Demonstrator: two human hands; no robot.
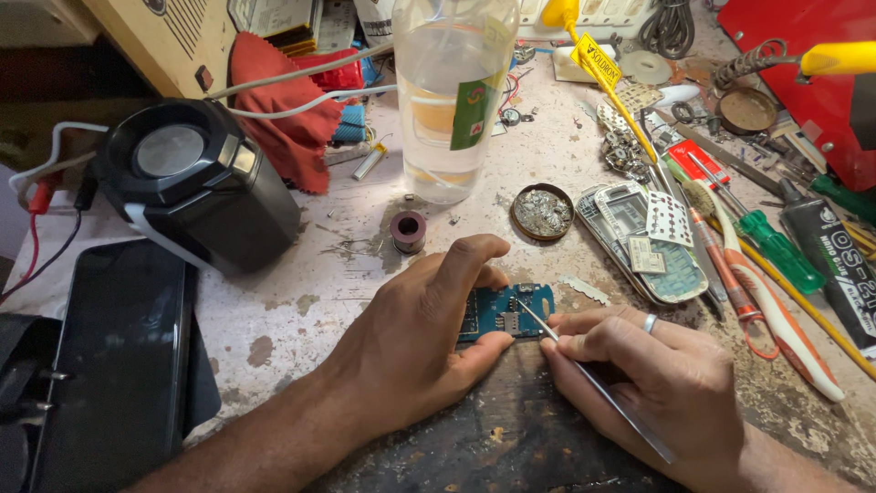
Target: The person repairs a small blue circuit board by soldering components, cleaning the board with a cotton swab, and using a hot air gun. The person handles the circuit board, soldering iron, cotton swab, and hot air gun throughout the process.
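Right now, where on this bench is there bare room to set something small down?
One bare patch lies between the black speaker, the solder spool and the left hand. Another, smaller, lies between the plastic bottle and the round tin. The right side is crowded: phone shell, screwdrivers, toothbrush.

Left hand [415, 333] arched, right hand [652, 379] pinched.

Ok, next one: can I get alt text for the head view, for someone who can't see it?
A person's left hand pins a small blue circuit board to a worn workbench, while the right hand touches thin metal tweezers to it. Around them lie an opened phone casing, screwdrivers, a clear plastic bottle and a black lamp.
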